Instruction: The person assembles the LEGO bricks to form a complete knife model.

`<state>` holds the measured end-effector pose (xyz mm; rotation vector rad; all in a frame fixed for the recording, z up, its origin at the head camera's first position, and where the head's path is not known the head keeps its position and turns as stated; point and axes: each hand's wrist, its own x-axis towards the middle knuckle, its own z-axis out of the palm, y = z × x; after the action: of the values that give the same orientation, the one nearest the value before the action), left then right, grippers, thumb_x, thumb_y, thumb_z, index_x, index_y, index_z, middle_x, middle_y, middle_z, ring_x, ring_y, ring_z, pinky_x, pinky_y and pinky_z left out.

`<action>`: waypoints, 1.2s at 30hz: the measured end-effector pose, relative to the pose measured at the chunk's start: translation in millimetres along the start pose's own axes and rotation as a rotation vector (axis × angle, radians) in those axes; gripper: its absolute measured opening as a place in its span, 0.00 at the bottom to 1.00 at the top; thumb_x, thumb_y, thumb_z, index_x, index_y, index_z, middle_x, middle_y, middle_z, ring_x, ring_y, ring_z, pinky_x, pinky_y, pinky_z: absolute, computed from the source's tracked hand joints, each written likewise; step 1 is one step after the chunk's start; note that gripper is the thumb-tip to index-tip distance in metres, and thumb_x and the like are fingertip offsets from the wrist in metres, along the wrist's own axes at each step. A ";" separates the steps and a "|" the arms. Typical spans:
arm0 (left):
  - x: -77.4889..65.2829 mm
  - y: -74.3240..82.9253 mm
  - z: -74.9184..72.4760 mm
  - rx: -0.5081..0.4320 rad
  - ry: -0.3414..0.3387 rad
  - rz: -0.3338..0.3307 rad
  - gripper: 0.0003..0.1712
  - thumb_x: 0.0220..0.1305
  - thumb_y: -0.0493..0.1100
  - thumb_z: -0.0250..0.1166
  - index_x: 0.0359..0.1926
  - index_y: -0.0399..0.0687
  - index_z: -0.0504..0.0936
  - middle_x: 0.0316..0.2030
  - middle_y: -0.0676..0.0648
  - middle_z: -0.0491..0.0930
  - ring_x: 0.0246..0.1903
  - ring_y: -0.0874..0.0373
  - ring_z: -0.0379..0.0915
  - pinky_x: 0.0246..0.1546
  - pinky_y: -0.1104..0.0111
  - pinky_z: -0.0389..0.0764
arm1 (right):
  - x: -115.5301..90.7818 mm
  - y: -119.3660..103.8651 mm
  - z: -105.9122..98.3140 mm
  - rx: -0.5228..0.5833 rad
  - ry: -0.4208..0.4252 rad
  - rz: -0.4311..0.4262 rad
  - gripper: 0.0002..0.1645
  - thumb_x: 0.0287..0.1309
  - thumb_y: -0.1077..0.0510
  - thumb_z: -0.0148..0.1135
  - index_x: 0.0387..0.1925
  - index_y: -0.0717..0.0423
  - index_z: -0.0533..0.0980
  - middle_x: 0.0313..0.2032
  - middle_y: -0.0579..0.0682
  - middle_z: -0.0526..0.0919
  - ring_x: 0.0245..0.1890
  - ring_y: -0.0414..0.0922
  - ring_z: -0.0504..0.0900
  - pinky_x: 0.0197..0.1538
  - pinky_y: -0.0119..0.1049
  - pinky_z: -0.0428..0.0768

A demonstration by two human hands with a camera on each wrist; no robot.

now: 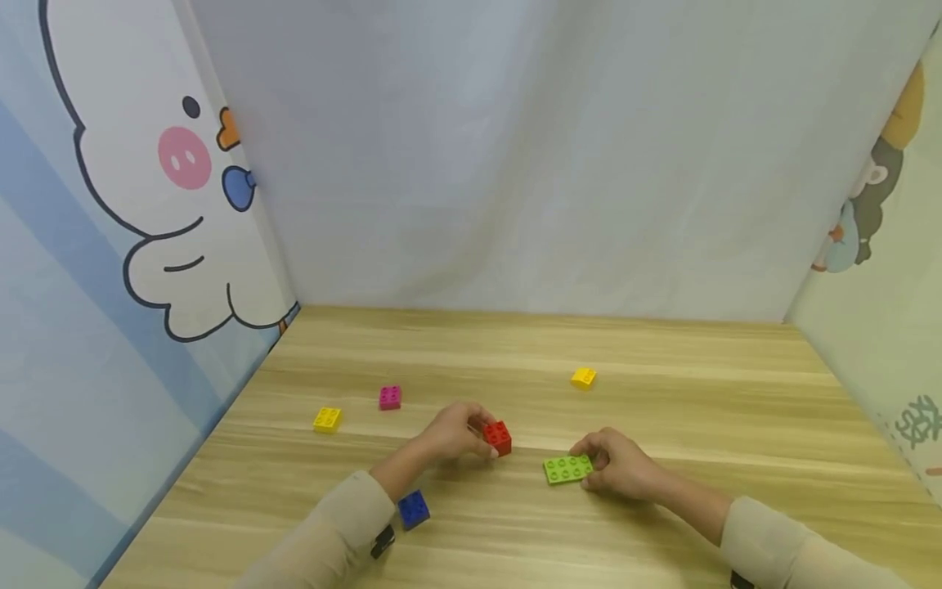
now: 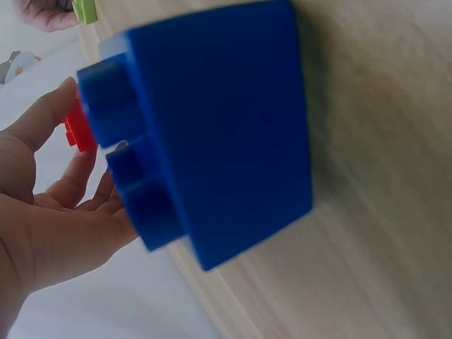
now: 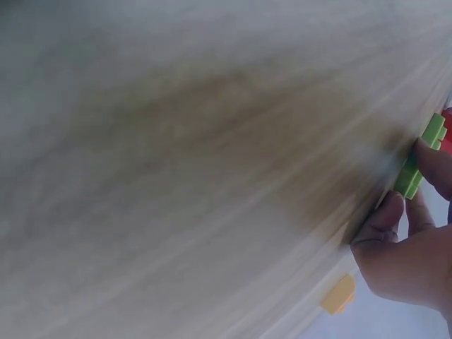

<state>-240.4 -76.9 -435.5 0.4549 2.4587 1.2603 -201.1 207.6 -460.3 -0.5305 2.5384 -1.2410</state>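
A person's left hand pinches a red brick between thumb and fingers above a wood-grain table, while the right hand grips the right end of a long green brick, its thumb and fingers clamped on opposite sides. Both bricks are studs up near the middle of the table, close together but apart, the red slightly farther from the person; whether either touches the wood cannot be told. A blue brick sits studs up just beside the left sleeve, looming large in the left wrist view. Farther left lie a yellow brick and, near it, a magenta brick, both studs up. A second yellow brick lies beyond the right hand, toward the table's far edge. Behind stands a pale curtain, flanked at left by a panel bearing a white cartoon bird.
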 end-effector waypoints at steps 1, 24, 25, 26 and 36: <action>0.4 -0.6 0.0 0.000 -0.005 0.002 0.22 0.43 0.34 0.74 0.43 0.37 0.79 0.36 0.47 0.77 0.38 0.53 0.73 0.43 0.59 0.74 | -0.1 -0.5 0.0 -0.002 -0.003 -0.003 0.22 0.40 0.68 0.71 0.42 0.63 0.77 0.39 0.53 0.71 0.33 0.47 0.67 0.35 0.35 0.71; 4.5 14.4 -6.3 -0.033 0.019 0.012 0.23 0.45 0.33 0.72 0.46 0.39 0.79 0.37 0.47 0.78 0.38 0.53 0.74 0.40 0.62 0.75 | -2.6 -8.9 -10.4 0.062 0.039 0.052 0.23 0.44 0.65 0.71 0.45 0.65 0.75 0.34 0.50 0.75 0.31 0.46 0.72 0.31 0.34 0.75; 5.0 16.4 -6.8 -0.033 0.016 0.021 0.23 0.45 0.33 0.72 0.46 0.39 0.79 0.37 0.47 0.78 0.39 0.52 0.74 0.41 0.61 0.75 | -2.8 -9.6 -11.7 0.066 0.044 0.048 0.23 0.44 0.65 0.71 0.45 0.66 0.75 0.35 0.50 0.76 0.31 0.46 0.73 0.30 0.34 0.75; 5.3 18.5 -6.9 -0.032 0.011 0.028 0.23 0.44 0.33 0.72 0.46 0.39 0.79 0.37 0.47 0.78 0.39 0.52 0.74 0.41 0.62 0.75 | -2.9 -10.2 -13.2 0.070 0.052 0.048 0.23 0.44 0.65 0.71 0.44 0.66 0.75 0.34 0.50 0.76 0.31 0.46 0.73 0.30 0.34 0.75; 10.9 23.4 3.0 -0.100 -0.010 -0.011 0.21 0.44 0.31 0.73 0.42 0.41 0.81 0.35 0.49 0.78 0.38 0.54 0.73 0.42 0.61 0.75 | -2.1 -7.9 -19.9 0.154 0.068 -0.005 0.25 0.49 0.61 0.69 0.48 0.70 0.73 0.34 0.52 0.78 0.32 0.47 0.74 0.28 0.34 0.75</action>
<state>-245.9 -57.2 -419.6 0.4190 2.3741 1.3653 -205.4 218.1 -441.9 -0.4670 2.4703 -1.4651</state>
